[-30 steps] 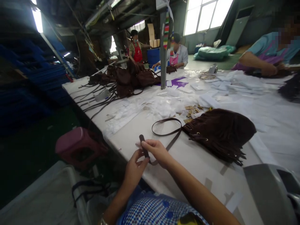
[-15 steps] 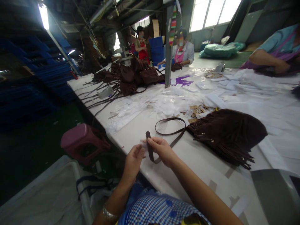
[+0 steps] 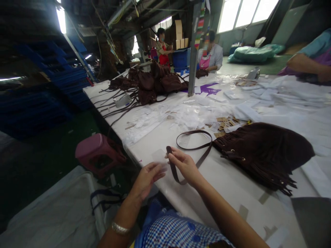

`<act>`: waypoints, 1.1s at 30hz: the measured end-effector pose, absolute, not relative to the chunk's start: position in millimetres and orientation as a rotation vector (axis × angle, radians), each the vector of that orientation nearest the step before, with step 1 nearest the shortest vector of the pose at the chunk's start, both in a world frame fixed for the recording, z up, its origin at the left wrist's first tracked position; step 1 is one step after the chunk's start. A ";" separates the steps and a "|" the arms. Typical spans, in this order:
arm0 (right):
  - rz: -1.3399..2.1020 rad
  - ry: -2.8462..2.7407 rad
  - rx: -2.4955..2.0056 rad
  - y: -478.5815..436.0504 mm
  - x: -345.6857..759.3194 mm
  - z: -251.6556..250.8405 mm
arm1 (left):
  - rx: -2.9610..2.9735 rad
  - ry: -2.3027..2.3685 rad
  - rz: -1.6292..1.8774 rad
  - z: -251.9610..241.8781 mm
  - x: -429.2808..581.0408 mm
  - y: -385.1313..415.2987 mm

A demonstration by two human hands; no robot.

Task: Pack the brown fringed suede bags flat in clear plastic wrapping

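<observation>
The strap is lifted at its free end only; the rest lies in a loose loop on the table, running to the brown fringed bag at the right. That end seems to be in mid-handling, with the looped length left unarranged. The right hand has its grip closed in a pinch near the strap's tip. The left hand is apart from the strap, fingers part-curled; blur hides whether its grip has the clear film beyond it. The held strap's long axis runs away from the wearer, tip pointing forward and slightly left. The bag lies roughly crosswise, rounded end rightward.
</observation>
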State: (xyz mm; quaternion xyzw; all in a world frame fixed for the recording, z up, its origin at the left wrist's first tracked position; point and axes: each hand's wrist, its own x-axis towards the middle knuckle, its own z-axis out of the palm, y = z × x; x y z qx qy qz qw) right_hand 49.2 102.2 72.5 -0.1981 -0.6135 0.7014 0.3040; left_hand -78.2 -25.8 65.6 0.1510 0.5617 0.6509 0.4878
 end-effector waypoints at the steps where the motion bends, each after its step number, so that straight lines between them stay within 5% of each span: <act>1: 1.912 -1.585 -0.541 102.1 50.0 74.4 | 0.289 1.323 1.659 65.8 -81.2 -25.5; 5: 2.023 -1.688 -0.511 94.4 54.3 84.9 | 0.107 1.214 1.880 69.9 -91.4 -23.4; 13: 1.673 -2.188 -0.401 78.1 56.3 89.5 | 0.079 1.195 2.033 77.3 -88.3 -20.0; 33: 1.597 -2.224 -0.497 83.5 56.0 82.8 | 0.390 1.434 1.837 75.4 -66.5 -19.1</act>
